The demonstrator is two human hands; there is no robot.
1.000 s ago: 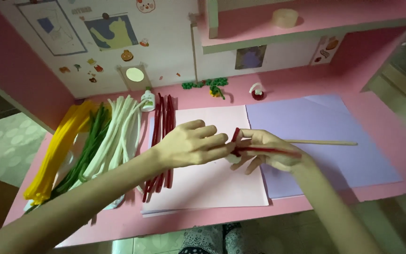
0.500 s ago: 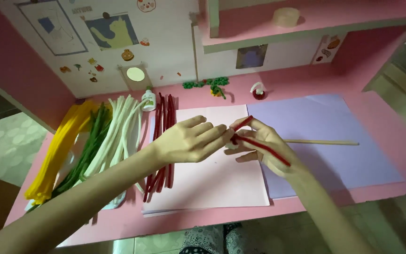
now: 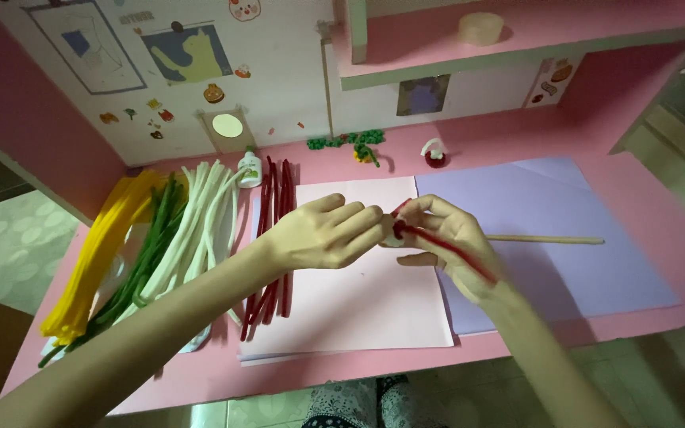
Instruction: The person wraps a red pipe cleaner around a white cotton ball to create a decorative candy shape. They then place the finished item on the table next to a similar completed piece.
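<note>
My left hand [image 3: 327,234] and my right hand [image 3: 445,238] meet above a pink paper sheet [image 3: 358,305] on a pink desk. Both pinch a red pipe cleaner [image 3: 453,250] whose near end is wound around something small and pale between the fingertips; its free length runs back along my right wrist. A thin wooden stick [image 3: 549,239] pokes out to the right from behind my right hand, lying on a lilac paper sheet [image 3: 572,238].
Left of the pink sheet lie bundles of red [image 3: 273,238], white [image 3: 200,230], green [image 3: 148,254] and yellow [image 3: 93,265] pipe cleaners. A small glue bottle [image 3: 249,166], a green twisted piece [image 3: 350,143] and a small red-and-white figure [image 3: 435,154] stand at the back. A tape roll [image 3: 481,28] sits on the shelf.
My right hand has turned and drawn the red pipe cleaner closer to my left fingertips, winding it round. The free end has swung from lying level toward my right wrist.
</note>
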